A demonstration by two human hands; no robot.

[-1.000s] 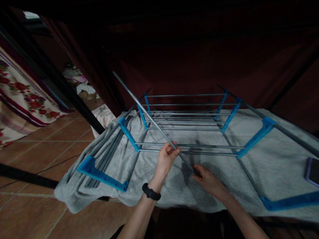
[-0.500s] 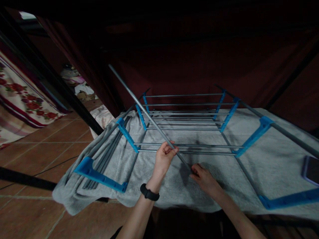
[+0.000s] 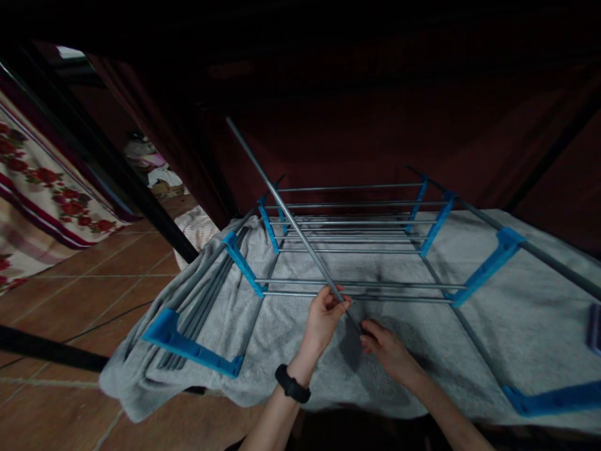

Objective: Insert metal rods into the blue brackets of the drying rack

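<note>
A long grey metal rod (image 3: pixel 291 219) slants up to the left in front of me. My left hand (image 3: pixel 323 316), with a black band on its wrist, pinches it between thumb and fingers near the lower part. At the rod's lower end, the fingers of my right hand (image 3: pixel 382 344) are closed around the tip, which they partly hide. Behind and around both hands lies a partly assembled drying rack, its blue plastic brackets (image 3: pixel 483 269) joined by several thin crossbars (image 3: pixel 399 291). The rod passes in front of these crossbars.
A grey blanket (image 3: pixel 282 388) lies under the rack. Several loose grey rods (image 3: pixel 206 307) rest at its left. A phone-like dark object (image 3: pixel 595 329) is at the right edge. Black posts (image 3: pixel 141 207) and a floral cloth (image 3: pixel 51 188) stand left, over a tiled floor (image 3: pixel 117 257).
The rod has turned slightly steeper, its upper end shifting right. My left hand appears a little further right and lower. The whole view has shifted slightly too.
</note>
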